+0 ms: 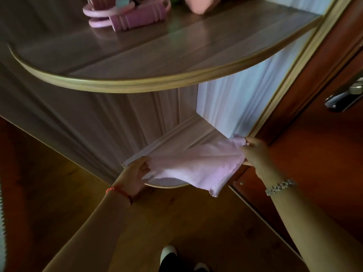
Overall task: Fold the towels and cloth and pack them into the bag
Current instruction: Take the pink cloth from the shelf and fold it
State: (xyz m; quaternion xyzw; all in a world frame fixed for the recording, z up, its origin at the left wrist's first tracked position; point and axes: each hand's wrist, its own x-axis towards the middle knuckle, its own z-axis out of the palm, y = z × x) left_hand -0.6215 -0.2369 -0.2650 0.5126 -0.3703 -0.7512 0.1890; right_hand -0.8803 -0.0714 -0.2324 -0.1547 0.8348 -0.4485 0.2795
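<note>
Holding: both hands grip one pink cloth [196, 167] stretched between them, low at about 5 o'clock in the view.
Left hand [135, 173]: fingers pinched on the cloth's left edge; a red string [117, 190] circles the wrist.
Right hand [257, 154]: fingers pinched on the cloth's top right corner; a silver bracelet [280, 186] sits on the wrist.
Cloth: spread over the rounded lower shelf [167, 142], one corner hanging past the shelf's edge toward 6 o'clock.
Upper shelf [137, 61]: curved wooden top at 12 o'clock, carrying a pink bag [127, 14] with ring handles.
Door [324, 134]: reddish wood at 3 o'clock, with a metal handle [343, 95].
Floor [176, 222]: wood, with a foot [169, 252] at 6 o'clock.
</note>
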